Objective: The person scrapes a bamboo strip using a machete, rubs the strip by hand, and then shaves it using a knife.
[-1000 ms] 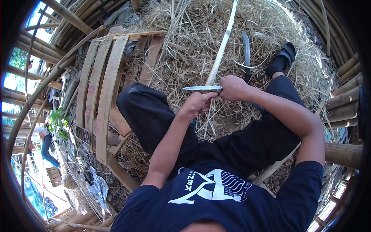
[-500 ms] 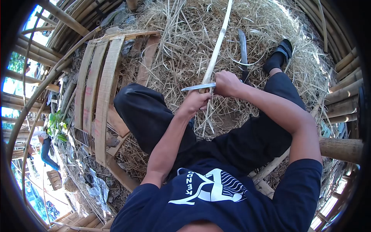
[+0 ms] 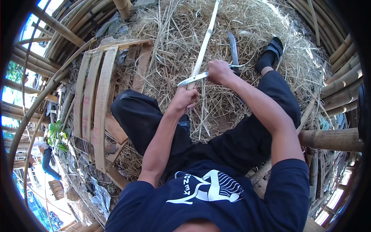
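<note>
My left hand (image 3: pixel 184 99) is closed round the near end of a long pale bamboo strip (image 3: pixel 206 42), which runs away from me over the shavings. In my right hand (image 3: pixel 220 72) is a knife (image 3: pixel 192 79); its handle is hidden in my fist. The blade lies across the strip, just beyond my left fingers, and touches it. Past my right hand a machete (image 3: pixel 232 47) with a curved dark blade rests on the shavings. A thin curled shaving is near its handle.
Dry bamboo shavings (image 3: pixel 174 23) cover the ground between my legs. A slatted wooden pallet (image 3: pixel 103 96) stands to my left. Bamboo poles (image 3: pixel 328 139) form walls on both sides. Farther left, outside, is a person in blue trousers (image 3: pixel 48 164).
Both hands, the knife and the strip sit slightly farther left in view. The knife's blade has tilted, its tip now pointing more toward me. Each hand keeps its hold.
</note>
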The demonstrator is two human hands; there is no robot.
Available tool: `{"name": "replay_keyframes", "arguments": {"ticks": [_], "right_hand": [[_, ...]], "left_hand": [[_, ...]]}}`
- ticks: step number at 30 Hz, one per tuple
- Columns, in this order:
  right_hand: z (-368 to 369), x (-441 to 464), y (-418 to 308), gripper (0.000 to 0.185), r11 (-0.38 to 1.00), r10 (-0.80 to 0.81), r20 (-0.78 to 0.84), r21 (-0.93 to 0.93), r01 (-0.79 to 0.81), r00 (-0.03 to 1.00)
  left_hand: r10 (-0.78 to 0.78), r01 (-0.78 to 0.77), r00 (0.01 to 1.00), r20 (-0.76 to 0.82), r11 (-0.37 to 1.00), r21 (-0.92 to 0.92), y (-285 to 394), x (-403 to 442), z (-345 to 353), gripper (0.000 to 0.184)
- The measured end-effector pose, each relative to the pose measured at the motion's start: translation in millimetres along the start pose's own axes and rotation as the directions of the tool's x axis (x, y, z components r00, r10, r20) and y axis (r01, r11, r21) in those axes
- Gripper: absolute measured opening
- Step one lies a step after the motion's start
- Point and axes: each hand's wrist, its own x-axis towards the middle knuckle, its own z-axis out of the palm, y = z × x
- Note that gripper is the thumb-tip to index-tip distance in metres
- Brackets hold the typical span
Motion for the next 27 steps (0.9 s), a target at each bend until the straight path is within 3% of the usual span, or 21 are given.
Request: {"name": "replay_keyframes", "arguments": {"ticks": [2, 3, 4, 5, 7, 10, 11, 12, 15, 21, 27], "right_hand": [[11, 36, 56, 0.024, 0.949, 0.067, 0.222, -0.315, 0.006, 0.973], [12, 41, 112, 0.028, 0.824, 0.564, -0.153, 0.173, -0.540, 0.812], [-45, 15, 104, 0.030, 0.816, 0.558, -0.300, 0.027, -0.578, 0.774], [-61, 16, 127, 0.032, 0.847, 0.525, -0.219, 0.038, -0.531, 0.822], [-75, 16, 117, 0.029, 0.890, 0.438, -0.296, 0.011, -0.456, 0.849], [-81, 7, 62, 0.022, 0.981, 0.192, -0.174, 0.023, -0.191, 0.966], [-88, 1, 37, 0.021, 0.986, 0.163, -0.095, -0.005, -0.164, 0.982], [-90, -4, 20, 0.019, 0.998, 0.020, -0.057, -0.061, -0.023, 0.998], [-86, -13, -11, 0.016, 0.979, -0.204, 0.011, -0.009, 0.204, 0.979], [-74, -20, -20, 0.013, 0.961, -0.264, 0.155, -0.038, 0.273, 0.952], [-59, -14, 3, 0.015, 0.960, -0.278, 0.136, 0.032, 0.277, 0.951]], "left_hand": [[-0.052, 0.052, 0.999, 0.000, 0.999, 0.002, 7, -34, 12, 0.019], [-0.098, 0.098, 0.995, -0.011, 0.995, 0.007, 9, -51, 13, 0.019], [-0.125, 0.127, 0.991, 0.046, 0.990, -0.053, 2, -69, -2, 0.019], [-0.144, 0.154, 0.985, 0.094, 0.982, -0.112, -5, -81, -21, 0.019], [-0.137, 0.132, 0.990, -0.045, 0.986, -0.097, -9, -88, -26, 0.018], [-0.072, 0.073, 0.997, -0.021, 0.995, 0.068, 8, -73, 1, 0.011], [-0.073, 0.074, 0.997, -0.026, 0.995, 0.063, 10, -69, 7, 0.011], [-0.071, 0.071, 0.997, -0.007, 0.995, 0.071, 12, -65, 13, 0.010], [-0.077, 0.075, 0.996, 0.042, 0.996, 0.039, 22, -63, 16, 0.010], [-0.091, 0.111, 0.988, 0.124, 0.979, -0.169, 37, -54, 8, 0.014], [-0.125, 0.139, 0.982, 0.143, 0.986, -0.089, 36, -30, 1, 0.021]]}}
